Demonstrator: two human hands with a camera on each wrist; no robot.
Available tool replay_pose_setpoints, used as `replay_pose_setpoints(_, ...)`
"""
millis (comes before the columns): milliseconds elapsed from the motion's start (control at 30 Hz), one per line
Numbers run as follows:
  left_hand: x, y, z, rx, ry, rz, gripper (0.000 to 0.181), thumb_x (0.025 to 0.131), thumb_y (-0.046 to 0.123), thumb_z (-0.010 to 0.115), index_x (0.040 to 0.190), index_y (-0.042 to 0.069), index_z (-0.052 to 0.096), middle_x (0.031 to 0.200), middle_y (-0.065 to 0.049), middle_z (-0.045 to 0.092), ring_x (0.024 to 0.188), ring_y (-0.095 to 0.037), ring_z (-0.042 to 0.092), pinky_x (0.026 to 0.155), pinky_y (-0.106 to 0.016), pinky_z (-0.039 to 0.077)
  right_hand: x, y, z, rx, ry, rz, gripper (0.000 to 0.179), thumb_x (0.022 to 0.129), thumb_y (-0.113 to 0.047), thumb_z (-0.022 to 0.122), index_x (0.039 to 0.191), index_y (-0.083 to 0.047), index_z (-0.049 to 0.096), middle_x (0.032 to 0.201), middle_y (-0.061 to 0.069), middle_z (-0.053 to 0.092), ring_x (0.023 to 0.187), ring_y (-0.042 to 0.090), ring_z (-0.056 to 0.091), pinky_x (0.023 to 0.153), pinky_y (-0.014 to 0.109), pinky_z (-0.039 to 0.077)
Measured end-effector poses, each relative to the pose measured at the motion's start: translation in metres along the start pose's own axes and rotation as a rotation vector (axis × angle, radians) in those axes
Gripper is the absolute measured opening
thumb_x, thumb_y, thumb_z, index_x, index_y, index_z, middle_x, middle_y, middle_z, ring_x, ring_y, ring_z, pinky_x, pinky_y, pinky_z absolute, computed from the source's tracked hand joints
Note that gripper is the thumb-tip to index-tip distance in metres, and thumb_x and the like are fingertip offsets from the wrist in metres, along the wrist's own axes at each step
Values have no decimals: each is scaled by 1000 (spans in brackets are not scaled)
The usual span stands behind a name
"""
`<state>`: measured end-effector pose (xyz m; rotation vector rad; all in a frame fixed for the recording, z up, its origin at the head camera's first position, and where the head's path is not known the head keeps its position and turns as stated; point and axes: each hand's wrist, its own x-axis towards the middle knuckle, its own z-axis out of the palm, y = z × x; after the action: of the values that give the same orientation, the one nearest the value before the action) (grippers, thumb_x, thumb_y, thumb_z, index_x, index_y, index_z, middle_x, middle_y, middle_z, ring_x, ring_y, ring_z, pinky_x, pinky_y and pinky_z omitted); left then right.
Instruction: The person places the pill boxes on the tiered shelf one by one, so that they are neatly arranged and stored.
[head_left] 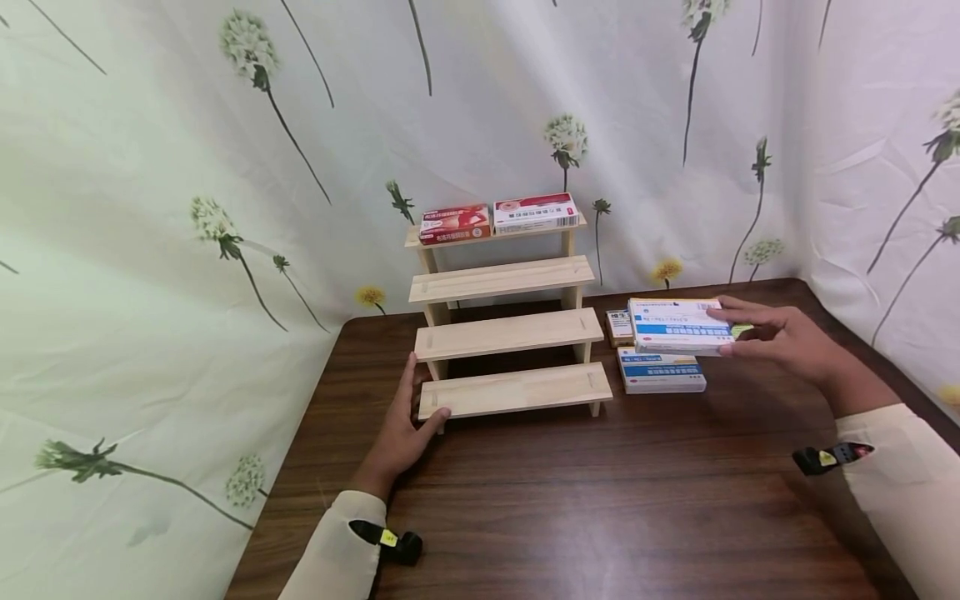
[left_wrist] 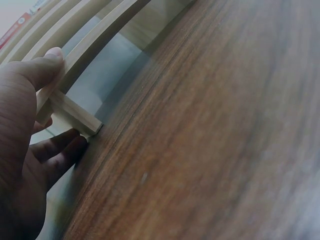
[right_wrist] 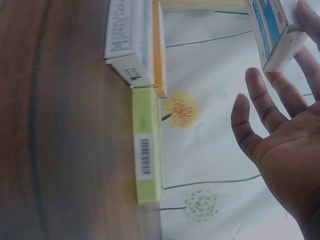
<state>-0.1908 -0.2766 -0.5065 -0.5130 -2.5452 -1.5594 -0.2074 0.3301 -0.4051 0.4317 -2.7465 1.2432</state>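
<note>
A pale wooden stepped rack (head_left: 510, 333) stands on the brown table. My left hand (head_left: 401, 433) grips its lower left end; in the left wrist view the thumb (left_wrist: 47, 62) lies on the lowest step and other fingers reach round the end, near the leg. To the right of the rack, my right hand (head_left: 787, 346) pinches a white-and-blue medicine box (head_left: 678, 327) by its right end, thumb on the near side. The held box is raised above a similar medicine box (head_left: 663, 375). In the right wrist view its end (right_wrist: 285, 47) is between the fingers.
Two red-and-white medicine boxes (head_left: 454, 223) lie side by side on the top step. Behind the held box are a small white-and-brown box (head_left: 619, 328) and a light green box (right_wrist: 145, 150), both on the table. A flower-print curtain (head_left: 480, 100) borders the table's back and sides.
</note>
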Motion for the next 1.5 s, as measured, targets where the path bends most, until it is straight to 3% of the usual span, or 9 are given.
replay_pose_setpoints(100, 0, 0, 0, 8, 4, -3, 107, 106, 20, 75, 178, 29, -4, 172, -23, 37, 142, -45, 59, 92, -26, 59, 4, -5, 1, 29, 31, -42, 64, 91, -9, 89, 150, -10, 67, 171, -3, 48, 123, -11, 53, 88, 10, 45)
replay_pose_setpoints(167, 0, 0, 0, 16, 4, -5, 107, 106, 21, 75, 178, 28, -4, 172, -23, 37, 143, -45, 59, 95, -28, 58, 6, -9, 1, 48, 42, -50, 64, 90, -6, 89, 150, -9, 67, 170, -2, 49, 116, -11, 57, 85, 12, 49)
replay_pose_setpoints(333, -1, 0, 1, 30, 4, -5, 108, 106, 23, 76, 177, 31, -5, 174, -21, 37, 147, -43, 57, 100, -35, 58, 13, -18, -1, 37, 44, -15, 64, 92, -10, 89, 151, -10, 66, 172, 17, 45, 117, -15, 55, 84, 11, 49)
replay_pose_setpoints(467, -1, 0, 1, 33, 7, -4, 109, 106, 24, 76, 177, 34, -5, 174, -19, 37, 149, -42, 55, 105, -42, 57, 19, -24, -3, 32, 31, 10, 63, 95, -15, 87, 153, -13, 64, 175, 16, 41, 118, -18, 52, 85, 11, 47)
replay_pose_setpoints(733, -2, 2, -1, 31, 3, -1, 109, 105, 23, 76, 177, 31, -6, 173, -22, 37, 143, -44, 59, 96, -29, 58, 35, -39, 1, 84, 21, 7, 62, 100, -18, 82, 158, -20, 60, 179, 9, 35, 118, -15, 56, 86, 10, 48)
replay_pose_setpoints(933, -1, 1, 0, 37, 8, -10, 109, 106, 25, 76, 177, 35, -5, 173, -21, 37, 145, -42, 58, 101, -33, 57, 46, -48, 9, 111, 34, -44, 63, 99, -14, 83, 158, -18, 60, 179, 11, 35, 112, -12, 63, 87, 9, 51)
replay_pose_setpoints(1167, -1, 1, 0, 23, 5, -2, 107, 106, 23, 75, 177, 31, -4, 174, -23, 36, 139, -43, 62, 94, -29, 59, 63, -61, 20, 166, 6, -77, 61, 101, -13, 80, 158, -19, 60, 179, 9, 35, 102, 2, 72, 86, 15, 56)
replay_pose_setpoints(1300, -1, 1, 0, 16, 7, -1, 107, 106, 22, 75, 177, 31, -3, 173, -24, 37, 138, -43, 62, 92, -27, 58, 71, -71, 28, 215, -9, -115, 58, 102, -9, 78, 157, -15, 61, 180, 11, 34, 99, 9, 73, 83, 19, 59)
replay_pose_setpoints(1500, -2, 2, 0, 16, 6, -1, 107, 106, 23, 76, 178, 30, -3, 173, -24, 37, 139, -44, 61, 93, -28, 59, 84, -84, 41, 210, -22, -127, 56, 103, -14, 77, 156, -19, 62, 179, 6, 36, 99, 19, 68, 80, 23, 55)
